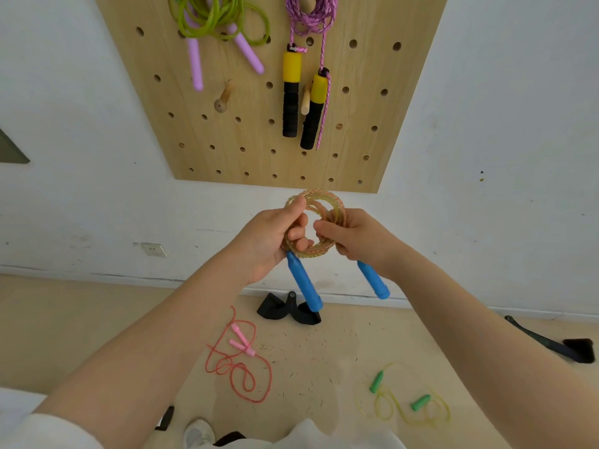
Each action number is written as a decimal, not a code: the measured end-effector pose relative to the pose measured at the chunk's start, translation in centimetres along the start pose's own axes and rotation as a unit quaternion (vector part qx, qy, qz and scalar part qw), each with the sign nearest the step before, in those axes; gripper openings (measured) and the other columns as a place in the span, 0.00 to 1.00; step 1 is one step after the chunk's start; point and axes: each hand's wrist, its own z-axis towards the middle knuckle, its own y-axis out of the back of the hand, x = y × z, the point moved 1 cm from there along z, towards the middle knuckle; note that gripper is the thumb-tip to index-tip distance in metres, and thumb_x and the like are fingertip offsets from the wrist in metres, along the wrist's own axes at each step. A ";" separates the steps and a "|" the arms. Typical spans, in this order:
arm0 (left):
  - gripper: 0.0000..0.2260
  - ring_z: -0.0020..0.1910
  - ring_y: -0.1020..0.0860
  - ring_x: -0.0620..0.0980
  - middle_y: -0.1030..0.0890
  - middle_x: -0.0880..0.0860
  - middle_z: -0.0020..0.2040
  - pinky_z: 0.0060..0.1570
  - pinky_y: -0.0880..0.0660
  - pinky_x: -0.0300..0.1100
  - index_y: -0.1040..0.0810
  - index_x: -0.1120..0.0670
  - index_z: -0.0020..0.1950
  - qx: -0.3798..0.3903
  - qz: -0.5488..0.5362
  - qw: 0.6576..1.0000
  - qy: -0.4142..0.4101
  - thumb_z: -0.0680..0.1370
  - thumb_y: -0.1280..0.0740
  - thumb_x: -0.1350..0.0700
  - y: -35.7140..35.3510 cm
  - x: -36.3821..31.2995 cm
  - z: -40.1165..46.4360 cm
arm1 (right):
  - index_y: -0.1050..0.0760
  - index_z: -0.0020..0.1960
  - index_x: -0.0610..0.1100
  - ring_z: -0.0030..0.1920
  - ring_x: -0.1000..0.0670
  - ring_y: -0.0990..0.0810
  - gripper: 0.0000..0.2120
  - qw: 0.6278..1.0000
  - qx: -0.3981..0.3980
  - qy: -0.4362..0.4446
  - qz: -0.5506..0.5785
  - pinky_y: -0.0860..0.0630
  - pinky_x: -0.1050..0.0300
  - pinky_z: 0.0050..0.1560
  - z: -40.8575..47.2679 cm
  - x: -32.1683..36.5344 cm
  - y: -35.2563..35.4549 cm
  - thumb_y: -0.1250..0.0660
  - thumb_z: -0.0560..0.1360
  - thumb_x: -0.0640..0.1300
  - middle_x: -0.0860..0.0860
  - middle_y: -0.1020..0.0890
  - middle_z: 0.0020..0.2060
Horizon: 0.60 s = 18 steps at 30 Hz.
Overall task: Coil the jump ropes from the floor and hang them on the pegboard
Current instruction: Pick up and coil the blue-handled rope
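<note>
Both hands — left hand (275,234), right hand (359,238) — have fingers curled round the coiled blue-handled rope (319,205), held below the pegboard (246,131). Loosen either grip and the springy loops likely unwind — handles dangling.

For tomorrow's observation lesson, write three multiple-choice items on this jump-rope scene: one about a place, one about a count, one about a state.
1. Where does the red rope with pink handles lie?
A. on the floor
B. on the pegboard
C. in the left hand

2. How many ropes hang on the pegboard?
A. one
B. two
C. four

3. In what state is the rope with blue handles?
A. stretched out straight
B. hung on a peg
C. coiled and held in both hands

Answers:
1 A, it sprawls loose on the floor below the arms.
2 B, the green rope and the purple braided rope hang there.
3 C, the left hand and the right hand grip its loops, handles dangling.
</note>
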 end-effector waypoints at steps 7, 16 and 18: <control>0.13 0.33 0.25 0.46 0.32 0.47 0.29 0.49 0.25 0.48 0.31 0.54 0.40 -0.036 0.105 0.994 -0.021 0.79 0.41 0.46 -0.6 1.1 0.2 | 0.33 0.39 0.41 0.28 0.53 0.37 0.11 0.991 -0.006 0.012 -0.130 0.38 0.61 0.33 -0.2 -0.7 -0.2 0.39 0.78 0.45 0.50 0.34 0.29; 0.16 0.28 0.29 0.44 0.35 0.44 0.25 0.36 0.33 0.39 0.37 0.53 0.39 -0.016 0.182 0.982 -0.048 0.82 0.49 0.46 0.0 0.9 0.6 | 0.25 0.43 0.48 0.34 0.56 0.27 0.18 0.995 0.096 -0.003 -0.037 0.29 0.65 0.42 -1.2 -2.8 1.1 0.47 0.76 0.59 0.55 0.21 0.35; 0.16 0.26 0.29 0.43 0.35 0.44 0.23 0.35 0.33 0.38 0.37 0.54 0.38 -0.033 0.207 0.976 -0.063 0.82 0.48 0.47 0.6 0.5 0.6 | 0.24 0.47 0.48 0.41 0.56 0.23 0.13 0.987 0.144 -0.018 -0.064 0.28 0.64 0.50 -1.3 -3.6 1.9 0.42 0.77 0.54 0.53 0.19 0.41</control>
